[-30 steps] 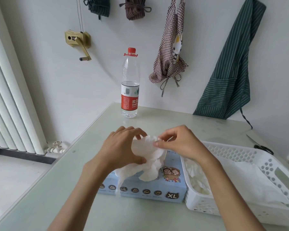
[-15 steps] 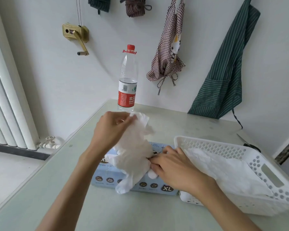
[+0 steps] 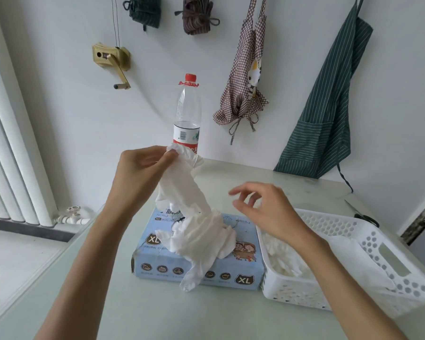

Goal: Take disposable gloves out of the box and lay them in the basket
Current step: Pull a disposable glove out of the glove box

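Observation:
A light blue glove box (image 3: 157,266) marked XL lies on the table in front of me. My left hand (image 3: 138,170) pinches the cuff of a white disposable glove (image 3: 182,187) and holds it stretched up above the box. A bunch of more white gloves (image 3: 201,236) sticks out of the box's top opening, its fingers hanging over the front. My right hand (image 3: 263,209) hovers above the box's right end with loose fingers, holding nothing. To the right stands the white perforated basket (image 3: 390,256) with several white gloves (image 3: 287,261) lying inside.
A clear water bottle (image 3: 188,114) with a red cap stands behind the box near the wall. Scissors (image 3: 363,214) lie at the table's far right edge. Aprons hang on the wall. A white radiator stands to the left, beyond the table's left edge.
My left hand has lifted the glove higher, stretching it up out of the box. My right hand has let go of the gloves at the box and risen, now holding nothing.

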